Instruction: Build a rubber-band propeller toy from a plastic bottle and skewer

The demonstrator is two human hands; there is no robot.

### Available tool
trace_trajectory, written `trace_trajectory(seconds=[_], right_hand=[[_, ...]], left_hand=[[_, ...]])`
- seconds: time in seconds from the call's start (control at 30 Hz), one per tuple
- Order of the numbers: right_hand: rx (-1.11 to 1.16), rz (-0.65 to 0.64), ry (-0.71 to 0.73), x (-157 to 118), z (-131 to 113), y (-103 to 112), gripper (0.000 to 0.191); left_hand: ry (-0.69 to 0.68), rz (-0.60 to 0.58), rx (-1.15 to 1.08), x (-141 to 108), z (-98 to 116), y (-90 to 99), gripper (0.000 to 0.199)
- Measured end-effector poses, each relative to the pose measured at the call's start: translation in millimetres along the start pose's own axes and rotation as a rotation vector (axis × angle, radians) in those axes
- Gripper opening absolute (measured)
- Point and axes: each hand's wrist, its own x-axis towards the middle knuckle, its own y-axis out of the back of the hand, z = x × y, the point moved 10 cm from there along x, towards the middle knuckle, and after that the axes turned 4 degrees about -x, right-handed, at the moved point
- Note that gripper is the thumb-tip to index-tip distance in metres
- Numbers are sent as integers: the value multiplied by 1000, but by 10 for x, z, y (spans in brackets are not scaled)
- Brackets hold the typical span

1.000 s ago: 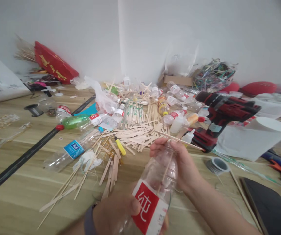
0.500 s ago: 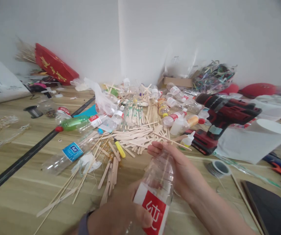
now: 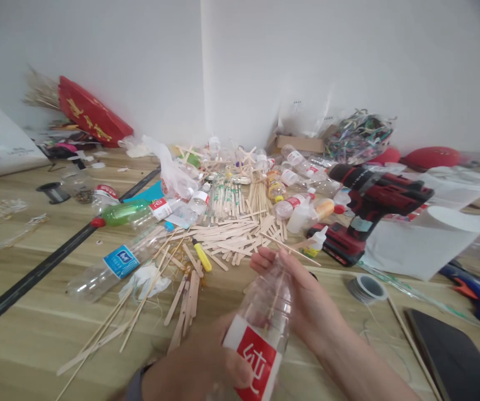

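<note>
At the bottom middle of the frame, holding a big clear bottle (image 3: 260, 317) on a slant with both hands. Gripping low down with the left hand (image 3: 210, 356), blurry at the edges, thumb over the red and white label (image 3: 260, 351). Closed round the neck with the right hand (image 3: 310, 295), fingers curled. Turned a little just now, with more white showing left of the red and none to its right; also sitting a bit lower in the frame. Seems to mean rolling the bottle round, with no letting go. Too hazy to tell how far down the thin stick (image 3: 274, 301) goes inside. Over the neck, seeing another stick (image 3: 302, 253) lying crossways; hard to tell if touching. To the right, near the right hand, a spool of wire (image 3: 367, 289) on the wooden table (image 3: 26, 323). To the left, a little yellow tool (image 3: 202, 255) near lots of flat wooden sticks (image 3: 231, 231). Past the right hand, a small glue bottle (image 3: 319, 236) beside a red and black drill (image 3: 379, 195). Far back, a box (image 3: 300, 143) by the pale wall (image 3: 139, 55).
</note>
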Motion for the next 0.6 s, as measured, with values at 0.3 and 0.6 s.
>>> trace_trajectory(seconds=[0.3, 0.6], right_hand=[[81, -93, 85, -44, -36, -16, 25], [-31, 71, 10, -69, -36, 112, 20]], left_hand=[[110, -29, -79, -6, -120, -77, 49], [48, 101, 107, -36, 43, -93, 47]])
